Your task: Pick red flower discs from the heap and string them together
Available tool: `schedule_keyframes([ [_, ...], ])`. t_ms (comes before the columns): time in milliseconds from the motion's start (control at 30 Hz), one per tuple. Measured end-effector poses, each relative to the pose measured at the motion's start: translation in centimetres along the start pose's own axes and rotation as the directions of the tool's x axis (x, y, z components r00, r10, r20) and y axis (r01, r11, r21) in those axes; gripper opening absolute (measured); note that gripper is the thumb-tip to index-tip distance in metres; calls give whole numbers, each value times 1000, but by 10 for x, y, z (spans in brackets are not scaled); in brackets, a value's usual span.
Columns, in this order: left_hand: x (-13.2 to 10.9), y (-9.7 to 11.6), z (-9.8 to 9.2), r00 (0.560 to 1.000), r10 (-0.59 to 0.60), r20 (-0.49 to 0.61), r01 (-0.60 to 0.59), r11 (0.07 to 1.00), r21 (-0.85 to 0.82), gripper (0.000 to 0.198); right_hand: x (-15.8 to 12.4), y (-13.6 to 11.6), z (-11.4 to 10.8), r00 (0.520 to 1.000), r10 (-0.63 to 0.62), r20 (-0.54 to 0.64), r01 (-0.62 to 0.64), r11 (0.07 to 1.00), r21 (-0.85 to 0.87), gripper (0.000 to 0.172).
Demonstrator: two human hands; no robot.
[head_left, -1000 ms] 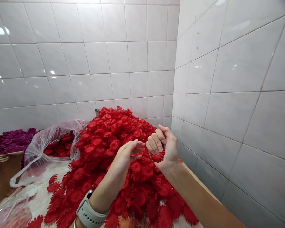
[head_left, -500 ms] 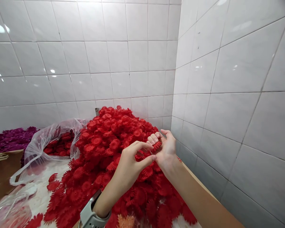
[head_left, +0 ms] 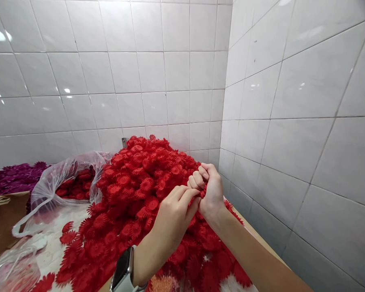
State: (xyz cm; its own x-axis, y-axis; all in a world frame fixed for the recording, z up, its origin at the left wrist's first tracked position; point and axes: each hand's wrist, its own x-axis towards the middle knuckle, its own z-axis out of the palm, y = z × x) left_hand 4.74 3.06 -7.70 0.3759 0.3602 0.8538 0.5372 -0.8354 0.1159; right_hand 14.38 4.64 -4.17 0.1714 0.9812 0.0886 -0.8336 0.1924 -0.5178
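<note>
My right hand (head_left: 213, 190) is closed in a fist around a red flower piece (head_left: 203, 192), of which only a little red shows between the fingers. My left hand (head_left: 174, 209), with a watch (head_left: 123, 265) on its wrist, has thumb and fingers pinched together against the underside of that fist. What lies between the left fingertips is hidden. Behind and below both hands rises a large heap of red artificial flower heads (head_left: 140, 178) with fringed petals.
A clear plastic bag (head_left: 51, 182) with darker red flower pieces stands left of the heap. Farther left are purple flowers (head_left: 15, 178) and a cardboard box (head_left: 9, 223). Tiled walls (head_left: 182, 73) close off the back and right. Small orange bits (head_left: 162, 284) lie at the front.
My right fingers have curled tighter and the thumb has folded over the flower piece. My left thumb and fingers, apart before, have come together in a pinch.
</note>
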Motion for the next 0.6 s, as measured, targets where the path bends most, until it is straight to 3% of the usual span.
schedule_keyframes([
  [100, 1, 3, -2, 995, -95, 40, 99, 990, -100, 14, 0, 0, 0, 999, -15, 30, 16, 999, -38, 41],
  [167, 5, 5, -7, 956, -272, 115, 293, 921, -258, 11, 0, -1, 0, 995, -81, 64, 85, 994, -63, 38],
  [233, 9, 5, -12, 856, -448, 256, 516, 756, -403, 15, 0, 0, -2, 969, -221, 109, 231, 969, -84, 33],
  [333, 14, 4, -18, 666, -553, 500, 745, 455, -489, 34, 0, 5, -6, 858, -455, 238, 496, 854, -159, 29],
  [400, 16, 2, -21, 591, -570, 571, 796, 298, -526, 38, -1, 11, -10, 756, -537, 375, 635, 741, -218, 27],
  [500, 16, -1, -27, 550, -606, 574, 783, 135, -607, 30, -4, 17, -13, 640, -532, 554, 745, 607, -277, 20],
  [600, 17, -5, -31, 537, -640, 549, 725, 17, -688, 22, -5, 13, -12, 649, -514, 560, 752, 543, -373, 16],
])
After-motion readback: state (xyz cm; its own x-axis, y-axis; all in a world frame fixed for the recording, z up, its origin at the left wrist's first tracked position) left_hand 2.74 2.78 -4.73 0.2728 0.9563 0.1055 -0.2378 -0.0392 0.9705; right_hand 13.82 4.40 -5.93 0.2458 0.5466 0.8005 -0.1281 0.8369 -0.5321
